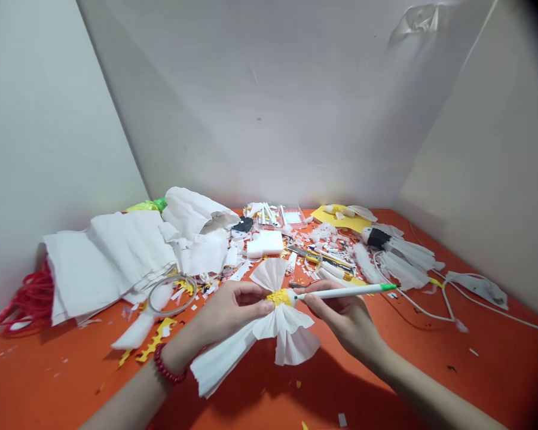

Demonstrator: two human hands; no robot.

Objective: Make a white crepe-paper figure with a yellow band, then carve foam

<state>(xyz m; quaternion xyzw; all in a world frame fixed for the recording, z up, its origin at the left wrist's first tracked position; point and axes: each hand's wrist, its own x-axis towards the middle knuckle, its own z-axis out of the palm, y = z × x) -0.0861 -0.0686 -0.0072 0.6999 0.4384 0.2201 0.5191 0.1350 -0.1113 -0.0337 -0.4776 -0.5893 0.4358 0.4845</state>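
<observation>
My left hand (pixel 233 307) pinches a handmade paper fish (pixel 275 325) between thumb and fingers. The fish has a yellow scaled body, a small white head and pleated white crepe-paper fins; its long tail trails toward the lower left. In my right hand (pixel 343 313) is a white marker pen (pixel 347 292) with a green end, held nearly level. The pen's tip is at the fish's head, by a small dark spot; I cannot tell whether it touches. Fingertips hide part of the yellow body.
White crepe-paper sheets (pixel 112 260) and red cord (pixel 29 298) lie left, beside a tape ring (pixel 173 294). A white foam block (pixel 265 243), utility knife (pixel 305 255) and scraps lie behind my hands. At right are a black-and-white paper fish (pixel 399 245) and a white cable (pixel 488 307).
</observation>
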